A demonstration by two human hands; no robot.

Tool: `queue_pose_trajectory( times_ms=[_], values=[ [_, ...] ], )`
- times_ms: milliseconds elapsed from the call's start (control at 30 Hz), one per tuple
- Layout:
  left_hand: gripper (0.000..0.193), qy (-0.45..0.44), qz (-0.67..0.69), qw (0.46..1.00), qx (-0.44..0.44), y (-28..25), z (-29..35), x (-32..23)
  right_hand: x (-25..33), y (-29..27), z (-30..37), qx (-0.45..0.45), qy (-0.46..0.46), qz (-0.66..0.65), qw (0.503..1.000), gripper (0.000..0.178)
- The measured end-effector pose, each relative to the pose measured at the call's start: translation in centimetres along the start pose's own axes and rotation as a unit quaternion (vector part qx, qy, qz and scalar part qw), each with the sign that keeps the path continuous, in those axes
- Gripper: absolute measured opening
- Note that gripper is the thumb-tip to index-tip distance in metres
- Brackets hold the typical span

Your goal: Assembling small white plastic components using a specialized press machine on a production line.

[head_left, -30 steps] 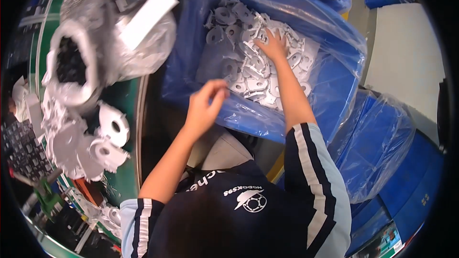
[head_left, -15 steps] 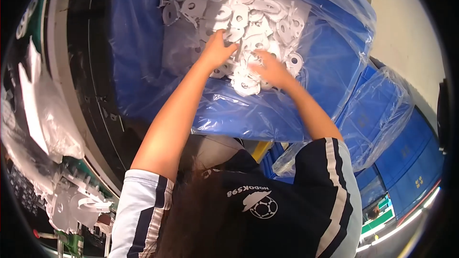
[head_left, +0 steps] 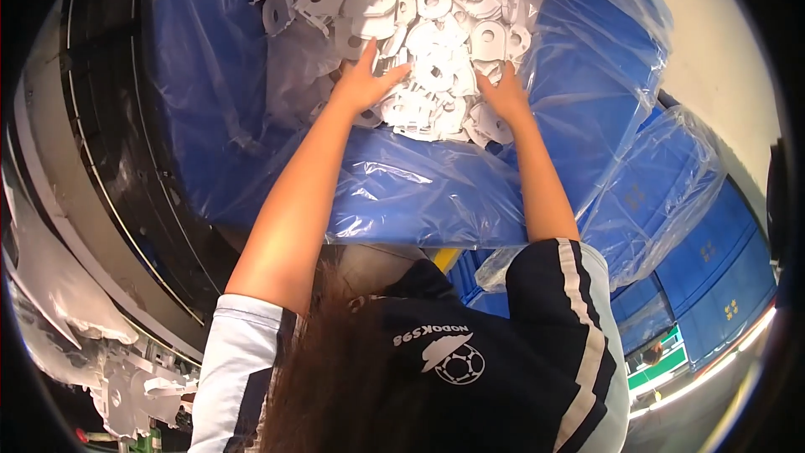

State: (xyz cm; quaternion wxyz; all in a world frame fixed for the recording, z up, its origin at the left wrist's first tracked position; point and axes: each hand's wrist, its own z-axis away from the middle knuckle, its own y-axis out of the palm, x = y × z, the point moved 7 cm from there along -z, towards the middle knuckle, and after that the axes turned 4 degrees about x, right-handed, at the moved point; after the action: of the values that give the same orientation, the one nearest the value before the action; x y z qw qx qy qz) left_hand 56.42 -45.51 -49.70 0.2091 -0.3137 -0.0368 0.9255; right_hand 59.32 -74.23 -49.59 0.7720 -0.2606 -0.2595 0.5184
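A heap of white plastic parts (head_left: pixel 436 75), many of them flat and rounded with a round hole, fills the blue bin (head_left: pixel 587 113), which is lined with clear plastic film. At the heap's left side my left hand (head_left: pixel 362 86) reaches in with thumb and forefinger spread, open. My right hand (head_left: pixel 506 96) touches the heap's right side, its fingers apart and partly hidden among the parts. Between the two hands lies a jumbled cluster of parts. I see no part gripped in either hand.
Clear film (head_left: pixel 671 193) hangs over more blue bins (head_left: pixel 713 273) at the right. A dark rail-like structure (head_left: pixel 113 109) runs along the left. More white parts (head_left: pixel 134 394) and plastic wrapping (head_left: pixel 59 277) are at the lower left. A pale surface (head_left: pixel 713 50) lies at the upper right.
My right hand has moved right, away from the left hand, and its fingers have parted. My left hand has shifted slightly left. Parts in the heap between them have been rearranged.
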Motion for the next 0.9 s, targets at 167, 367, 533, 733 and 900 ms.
queue_pose_trajectory(
  times_ms=[167,367,533,733,900],
  values=[
    [0.100,-0.019,-0.170,0.981,0.088,1.8,0.9,0.1,1.2,0.1,1.8,0.068,0.023,0.068,0.995,0.078],
    [0.098,-0.037,-0.284,0.949,0.129,3.7,3.2,-0.8,-4.8,3.4,1.3,0.149,0.173,-0.259,0.938,0.071],
    [0.095,0.001,-0.194,0.981,0.026,2.1,2.4,0.4,-5.6,7.3,0.0,0.022,0.071,-0.165,0.983,0.063],
    [0.092,0.015,-0.291,0.956,0.030,0.1,3.1,-1.1,-1.8,6.1,4.7,0.353,0.194,-0.368,0.838,0.052],
    [0.094,0.118,-0.243,0.963,-0.017,-1.3,1.4,1.1,-3.4,8.4,3.6,0.384,0.175,-0.510,0.750,0.046]
  ],
)
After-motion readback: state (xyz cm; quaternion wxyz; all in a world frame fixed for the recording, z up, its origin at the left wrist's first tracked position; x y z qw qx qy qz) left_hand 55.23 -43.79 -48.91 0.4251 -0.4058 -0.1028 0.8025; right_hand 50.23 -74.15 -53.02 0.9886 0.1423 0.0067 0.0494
